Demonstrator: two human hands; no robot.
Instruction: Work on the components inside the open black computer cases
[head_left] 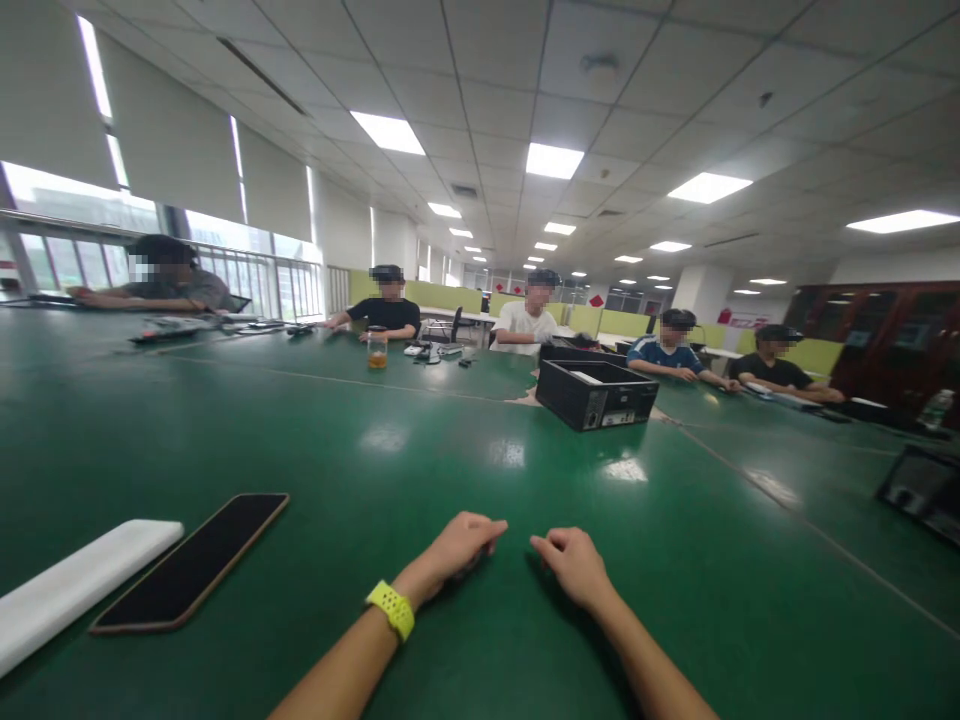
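My left hand [463, 545] rests on the green tabletop [322, 450], its fingers curled in and one fingertip pointing right. A yellow watch strap [391, 611] circles that wrist. Across a small gap, my right hand [574, 565] lies on the same table with its fingers bent inward, a fingertip pointing left. Nothing shows in either hand, and the two do not touch. To the left of my left hand lie a smartphone [199, 560] with a dark screen and a long white slab-shaped object [82, 580], side by side.
A black computer case [598, 396], open on top, stands mid-table. Beyond it sit several people. A jar of amber liquid [376, 350] and small electronic parts [431, 350] are on the far side. Another dark case [924, 490] is at the right edge, near a clear bottle [937, 408].
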